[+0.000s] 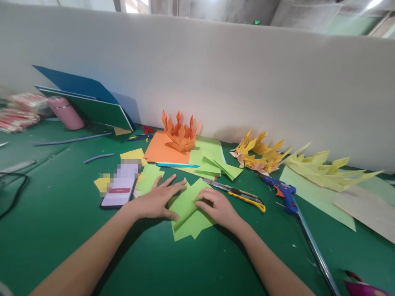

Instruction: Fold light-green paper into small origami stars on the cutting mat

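Tabletop (185,271): green paper (186,205) (beneath left fingers (176,189))

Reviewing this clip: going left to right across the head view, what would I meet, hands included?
Red-and-white bundles → pink bottle → phone → left hand → right hand → golden-yellow paper crown → pale yellow-green paper crown.

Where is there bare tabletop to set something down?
Left of the left forearm, bordered by the phone and black cable; also between it and the right forearm, nearer than the green paper. Crowded: along the partition, with paper crowns, and around the cutter and glue gun.
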`<state>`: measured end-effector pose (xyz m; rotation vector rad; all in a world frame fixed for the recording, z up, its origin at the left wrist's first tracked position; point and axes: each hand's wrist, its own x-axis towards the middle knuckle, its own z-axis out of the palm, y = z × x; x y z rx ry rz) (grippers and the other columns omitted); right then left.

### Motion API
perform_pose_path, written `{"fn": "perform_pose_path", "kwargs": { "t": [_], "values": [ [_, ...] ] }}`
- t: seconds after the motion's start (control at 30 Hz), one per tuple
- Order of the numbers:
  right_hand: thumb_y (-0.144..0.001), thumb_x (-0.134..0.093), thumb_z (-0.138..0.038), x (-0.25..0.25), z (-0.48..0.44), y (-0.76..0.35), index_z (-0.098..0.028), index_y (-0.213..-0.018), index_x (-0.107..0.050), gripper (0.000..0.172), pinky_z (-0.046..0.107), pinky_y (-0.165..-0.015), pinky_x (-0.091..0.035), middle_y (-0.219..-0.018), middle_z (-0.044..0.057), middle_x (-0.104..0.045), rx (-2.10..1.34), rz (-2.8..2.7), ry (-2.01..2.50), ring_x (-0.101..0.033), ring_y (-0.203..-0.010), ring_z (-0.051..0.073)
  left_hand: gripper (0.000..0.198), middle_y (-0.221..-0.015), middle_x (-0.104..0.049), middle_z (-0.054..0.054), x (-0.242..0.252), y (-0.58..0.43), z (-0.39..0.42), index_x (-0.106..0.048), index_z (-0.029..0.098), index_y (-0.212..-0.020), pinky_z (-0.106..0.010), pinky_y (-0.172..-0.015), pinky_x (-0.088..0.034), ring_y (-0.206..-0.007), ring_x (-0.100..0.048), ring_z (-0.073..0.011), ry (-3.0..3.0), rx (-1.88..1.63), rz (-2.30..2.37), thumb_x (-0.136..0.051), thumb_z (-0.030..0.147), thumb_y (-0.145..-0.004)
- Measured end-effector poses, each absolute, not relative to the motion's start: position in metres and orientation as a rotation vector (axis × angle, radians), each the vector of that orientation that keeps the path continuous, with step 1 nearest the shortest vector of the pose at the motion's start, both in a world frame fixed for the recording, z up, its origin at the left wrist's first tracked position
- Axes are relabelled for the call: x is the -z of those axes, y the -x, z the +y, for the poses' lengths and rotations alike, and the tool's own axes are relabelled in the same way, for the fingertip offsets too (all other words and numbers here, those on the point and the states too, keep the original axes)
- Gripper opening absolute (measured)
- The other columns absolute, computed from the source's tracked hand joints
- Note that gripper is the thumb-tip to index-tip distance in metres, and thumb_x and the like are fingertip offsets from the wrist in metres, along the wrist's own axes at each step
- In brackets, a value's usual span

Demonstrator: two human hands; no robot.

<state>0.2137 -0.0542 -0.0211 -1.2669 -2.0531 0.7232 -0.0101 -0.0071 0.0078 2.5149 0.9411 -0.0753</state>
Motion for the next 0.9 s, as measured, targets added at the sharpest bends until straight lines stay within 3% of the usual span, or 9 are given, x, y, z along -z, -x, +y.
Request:
{"fn": "perform_pose_path", "kwargs": {
  "t": [0.07,0.2,0.3,0.43,0.57,0.73,0.9],
  "values": [
    [-0.083,-0.057,-0.016,0.022,-0.055,-0.211,-0.018,-0.071,-0.060,0.012,0.027,-0.067,-0.041,-0.073,0.002,-0.060,-0.683,-2.052,1.318,-0.055,-0.072,0.016,0.074,-0.151,-0.025,-0.005,-0.010,0.008,-0.008,-0.031,0.029,-0.139,-0.059,-0.108,-0.002,-0.138,-0.012,-0.0334,-2.550,0.043,0.960,-0.067,0.036,-0.074],
    [-0.084,-0.057,-0.017,0.025,-0.055,-0.208,-0.018,-0.069,-0.058,0.015,0.027,-0.064,-0.038,-0.069,0.001,-0.058,-0.606,-2.092,1.321,-0.053,-0.070,0.016,0.027,-0.121,-0.057,-0.006,-0.009,-0.001,-0.007,-0.062,0.026,-0.111,-0.049,-0.098,-0.029,-0.116,-0.043,-0.0278,-2.586,-0.155,1.036,-0.052,0.034,-0.087],
    [-0.083,-0.058,-0.017,0.026,-0.056,-0.207,-0.019,-0.068,-0.056,0.016,0.027,-0.065,-0.036,-0.068,0.000,-0.058,-0.583,-2.130,1.305,-0.052,-0.070,0.016,0.024,-0.099,-0.065,-0.004,-0.004,-0.005,-0.005,-0.067,0.022,-0.097,-0.039,-0.089,-0.036,-0.098,-0.050,-0.0213,-2.581,-0.301,0.950,-0.044,0.028,-0.092],
    [-0.082,-0.058,-0.017,0.026,-0.056,-0.205,-0.019,-0.064,-0.051,0.019,0.026,-0.062,-0.034,-0.066,0.000,-0.054,-0.553,-2.114,1.365,-0.049,-0.067,0.015,0.028,-0.096,-0.066,-0.004,-0.004,-0.006,-0.007,-0.063,0.020,-0.104,-0.037,-0.087,-0.039,-0.092,-0.052,-0.0197,-2.494,-0.426,0.959,-0.040,0.033,-0.093],
    [-0.080,-0.061,-0.016,0.027,-0.056,-0.203,-0.019,-0.065,-0.048,0.020,0.025,-0.059,-0.032,-0.063,-0.002,-0.049,-0.501,-2.120,1.394,-0.045,-0.064,0.015,0.036,-0.103,-0.061,-0.007,-0.014,-0.007,-0.016,-0.059,0.019,-0.107,-0.036,-0.086,-0.042,-0.097,-0.053,-0.0222,-2.417,-0.282,0.905,-0.057,0.043,-0.082],
    [-0.079,-0.063,-0.016,0.026,-0.055,-0.203,-0.019,-0.068,-0.048,0.019,0.024,-0.059,-0.030,-0.063,-0.003,-0.049,-0.527,-2.101,1.434,-0.044,-0.065,0.014,0.024,-0.103,-0.055,-0.005,-0.015,-0.009,-0.019,-0.053,0.020,-0.101,-0.036,-0.087,-0.042,-0.100,-0.050,-0.0218,-2.416,-0.235,0.902,-0.058,0.021,-0.078],
    [-0.078,-0.065,-0.019,0.025,-0.055,-0.202,-0.019,-0.067,-0.049,0.019,0.024,-0.058,-0.029,-0.062,-0.004,-0.048,-0.570,-2.063,1.472,-0.043,-0.063,0.014,0.018,-0.109,-0.051,-0.005,-0.012,-0.006,-0.017,-0.056,0.023,-0.099,-0.038,-0.090,-0.040,-0.104,-0.048,-0.0231,-2.458,-0.178,0.850,-0.055,0.022,-0.081]
  ]
}}
